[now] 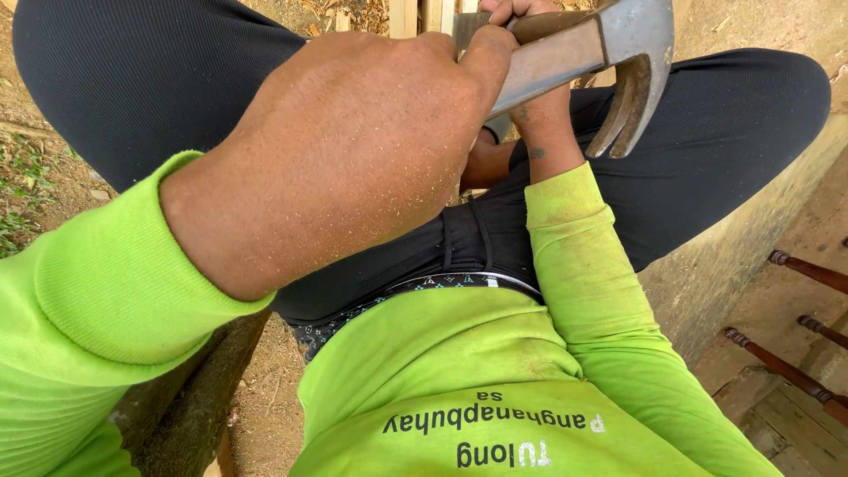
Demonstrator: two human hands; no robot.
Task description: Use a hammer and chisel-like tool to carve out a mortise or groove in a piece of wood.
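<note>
Claw hammer point(609, 62) gripped in left hand point(353, 150), above lap.

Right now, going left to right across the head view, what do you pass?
Patch of grass → left sleeve → left hand → right hand → hammer head → turned wooden spindles.
</note>
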